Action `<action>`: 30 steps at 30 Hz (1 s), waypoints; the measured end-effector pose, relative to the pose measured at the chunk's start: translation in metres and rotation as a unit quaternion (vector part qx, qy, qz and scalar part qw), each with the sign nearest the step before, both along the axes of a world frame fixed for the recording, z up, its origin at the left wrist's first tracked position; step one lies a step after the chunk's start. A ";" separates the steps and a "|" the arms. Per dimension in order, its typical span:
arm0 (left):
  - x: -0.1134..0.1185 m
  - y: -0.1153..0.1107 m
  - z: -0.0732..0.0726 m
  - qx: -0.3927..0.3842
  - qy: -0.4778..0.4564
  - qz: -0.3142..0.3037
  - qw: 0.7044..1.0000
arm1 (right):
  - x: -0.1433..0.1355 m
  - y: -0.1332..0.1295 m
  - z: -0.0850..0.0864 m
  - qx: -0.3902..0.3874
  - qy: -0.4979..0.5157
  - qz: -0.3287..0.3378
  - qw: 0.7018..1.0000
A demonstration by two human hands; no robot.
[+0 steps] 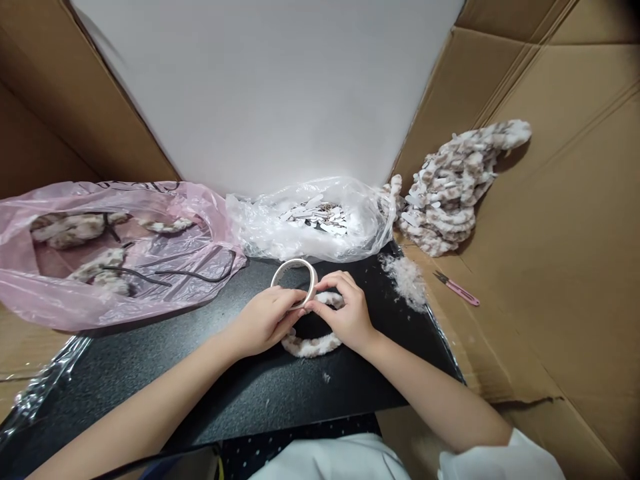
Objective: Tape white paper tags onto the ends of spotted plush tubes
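Note:
A narrow white roll of tape [314, 277] stands on edge above the dark tabletop. My left hand [267, 319] grips its lower side between thumb and fingers. My right hand [350, 313] is closed, with thumb and fingertips pinched at the roll's right edge; any loose tape end there is too small to make out. Below both hands, a fluffy white and brown ring-shaped band [313, 347] lies on the table, partly hidden by my fingers.
A pink plastic bag [210, 220] with furry pieces and dark thin strips lies left. A clear bag [255, 227] holds white tags. At right are a pile of fluffy bands [445, 193], loose fluff [406, 280] and a pink-handled cutter [463, 292]. Cardboard walls [550, 200] stand around.

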State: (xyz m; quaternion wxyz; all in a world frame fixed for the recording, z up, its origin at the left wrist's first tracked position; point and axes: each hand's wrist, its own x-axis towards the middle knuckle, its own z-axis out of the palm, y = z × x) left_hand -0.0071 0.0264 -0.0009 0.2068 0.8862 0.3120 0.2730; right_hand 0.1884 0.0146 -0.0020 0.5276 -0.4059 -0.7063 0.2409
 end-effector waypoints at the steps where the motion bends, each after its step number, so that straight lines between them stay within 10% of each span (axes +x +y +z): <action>1: -0.001 0.001 -0.002 0.012 0.009 -0.002 1.000 | 0.000 0.000 0.000 -0.002 -0.001 0.000 1.000; 22: -0.004 0.004 0.011 0.140 0.081 -0.040 0.986 | 0.005 0.004 -0.005 -0.034 0.016 0.026 0.999; 30: -0.014 0.012 0.015 0.178 0.078 -0.008 0.981 | 0.001 -0.012 0.009 -0.150 0.057 0.248 0.956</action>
